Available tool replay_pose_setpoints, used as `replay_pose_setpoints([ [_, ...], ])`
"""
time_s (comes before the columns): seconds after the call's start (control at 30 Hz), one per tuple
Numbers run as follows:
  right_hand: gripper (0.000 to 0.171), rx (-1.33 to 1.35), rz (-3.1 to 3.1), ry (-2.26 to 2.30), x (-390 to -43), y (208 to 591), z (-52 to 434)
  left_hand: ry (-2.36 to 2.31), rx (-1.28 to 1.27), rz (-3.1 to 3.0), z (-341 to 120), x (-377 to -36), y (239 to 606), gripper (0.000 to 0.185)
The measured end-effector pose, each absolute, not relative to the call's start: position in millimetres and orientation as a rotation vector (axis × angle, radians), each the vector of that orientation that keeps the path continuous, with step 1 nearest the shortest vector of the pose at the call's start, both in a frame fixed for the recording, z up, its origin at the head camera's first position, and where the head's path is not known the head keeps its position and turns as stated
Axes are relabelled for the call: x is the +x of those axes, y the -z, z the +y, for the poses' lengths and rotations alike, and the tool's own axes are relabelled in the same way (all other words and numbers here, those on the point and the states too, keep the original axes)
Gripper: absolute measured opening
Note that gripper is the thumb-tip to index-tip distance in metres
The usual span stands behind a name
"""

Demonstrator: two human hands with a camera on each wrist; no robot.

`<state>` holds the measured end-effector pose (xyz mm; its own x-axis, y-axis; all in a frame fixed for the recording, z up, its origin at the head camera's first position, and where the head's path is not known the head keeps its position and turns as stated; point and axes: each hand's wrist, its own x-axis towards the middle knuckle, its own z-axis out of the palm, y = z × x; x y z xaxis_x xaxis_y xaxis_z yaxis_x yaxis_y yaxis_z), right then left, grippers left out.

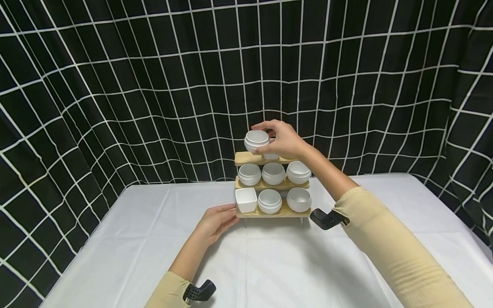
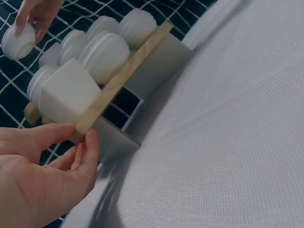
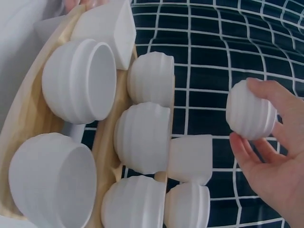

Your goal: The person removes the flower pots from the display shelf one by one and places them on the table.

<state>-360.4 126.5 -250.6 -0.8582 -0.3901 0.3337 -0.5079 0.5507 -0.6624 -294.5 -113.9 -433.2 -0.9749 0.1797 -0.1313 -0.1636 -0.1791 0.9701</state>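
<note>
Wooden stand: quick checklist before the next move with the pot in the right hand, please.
1. Right hand gripping the raised pot: ok.
2. Firmness of that grip: cannot tell.
3. Space for a pot at the left end of the top shelf: ok, bare there.
4. Left hand steadying the bottom shelf: ok, fingers pinch its left end.
5. Pots on the middle shelf upright: ok, all three.

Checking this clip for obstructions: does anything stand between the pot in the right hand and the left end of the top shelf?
Nothing visible does. The right hand holds the white pot above the top shelf, whose left end shows bare wood. A square white pot on that shelf stands to the right, not in between.
</note>
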Motion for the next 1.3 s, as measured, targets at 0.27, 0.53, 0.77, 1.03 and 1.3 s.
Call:
replay_pose_setpoints([
  [0.27, 0.066, 0.751, -2.622, -1.208, -357, 262, 130, -2.247, 0.012, 1.852, -114, -297, 434, 0.04],
  [0.53, 0.065, 0.757, -2.597, -1.268, -352, 268, 133, -2.249, 0.012, 1.849, -115, -298, 436, 0.04],
  [0.77, 0.065, 0.766, -2.558, -1.363, -347, 269, 138, -2.247, 0.012, 1.843, -115, -299, 437, 0.04],
  [1.03, 0.065, 0.758, -2.534, -1.399, -338, 273, 138, -2.253, 0.018, 1.845, -116, -299, 437, 0.04],
  [1.3, 0.066, 0.788, -2.499, -1.411, -330, 279, 139, -2.251, 0.033, 1.836, -116, -298, 436, 0.041],
])
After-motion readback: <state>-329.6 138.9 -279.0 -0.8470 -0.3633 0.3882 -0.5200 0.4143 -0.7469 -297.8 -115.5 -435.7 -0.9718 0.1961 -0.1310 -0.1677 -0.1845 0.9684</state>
